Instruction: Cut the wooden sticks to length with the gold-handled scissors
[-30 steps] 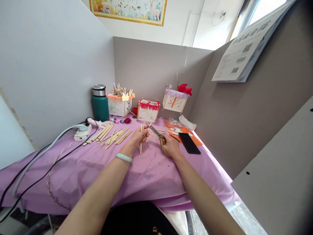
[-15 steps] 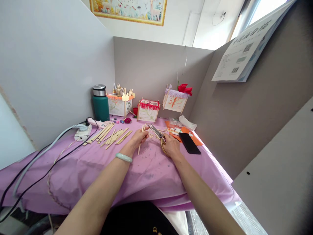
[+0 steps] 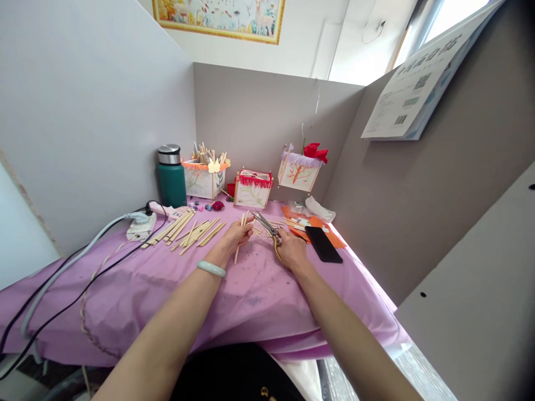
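Note:
Thin wooden sticks are pinched in my left hand, poking out above and below the fingers. My right hand is wrapped round the gold handles of a pair of scissors. The scissors' blades point up and left, with their tips close to my left fingers; whether they touch a stick I cannot tell. To the left of my left hand, several loose wooden sticks lie on the pink tablecloth. Short cut bits lie behind the hands, partly hidden by them.
Along the back stand a green bottle, a stick-filled paper box and a red-fringed box. A lilac-fringed box hangs at the partition. A black phone lies on orange paper at right. Cables and a power strip are at left.
Hardly anything differs. The whole view has shifted very slightly, and both hands keep their hold on the sticks and the scissors.

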`<state>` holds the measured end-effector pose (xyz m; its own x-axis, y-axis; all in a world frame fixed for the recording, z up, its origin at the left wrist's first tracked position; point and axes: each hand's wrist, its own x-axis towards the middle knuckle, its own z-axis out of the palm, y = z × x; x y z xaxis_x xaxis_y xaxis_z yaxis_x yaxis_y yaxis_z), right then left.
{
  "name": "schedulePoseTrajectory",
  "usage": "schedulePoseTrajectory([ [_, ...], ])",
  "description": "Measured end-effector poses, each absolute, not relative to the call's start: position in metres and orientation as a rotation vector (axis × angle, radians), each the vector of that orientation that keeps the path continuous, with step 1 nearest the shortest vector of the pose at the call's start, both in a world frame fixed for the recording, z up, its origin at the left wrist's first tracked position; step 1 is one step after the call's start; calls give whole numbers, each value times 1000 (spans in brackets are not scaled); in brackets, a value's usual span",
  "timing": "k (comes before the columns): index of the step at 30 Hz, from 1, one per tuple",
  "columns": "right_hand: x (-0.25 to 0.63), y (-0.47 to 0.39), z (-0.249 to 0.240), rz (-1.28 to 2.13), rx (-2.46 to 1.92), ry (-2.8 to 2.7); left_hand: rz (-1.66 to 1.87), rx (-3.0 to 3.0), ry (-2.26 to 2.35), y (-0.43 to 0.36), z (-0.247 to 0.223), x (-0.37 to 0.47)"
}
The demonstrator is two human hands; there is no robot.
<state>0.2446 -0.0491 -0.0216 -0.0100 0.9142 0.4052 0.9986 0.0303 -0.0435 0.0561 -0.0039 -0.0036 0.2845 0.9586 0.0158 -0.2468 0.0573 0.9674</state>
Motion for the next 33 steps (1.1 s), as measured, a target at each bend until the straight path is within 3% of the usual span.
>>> schedulePoseTrajectory([
  [33,244,-47,-24,-375,-1922,-1981,1073,1125,793,-4,-5,56],
])
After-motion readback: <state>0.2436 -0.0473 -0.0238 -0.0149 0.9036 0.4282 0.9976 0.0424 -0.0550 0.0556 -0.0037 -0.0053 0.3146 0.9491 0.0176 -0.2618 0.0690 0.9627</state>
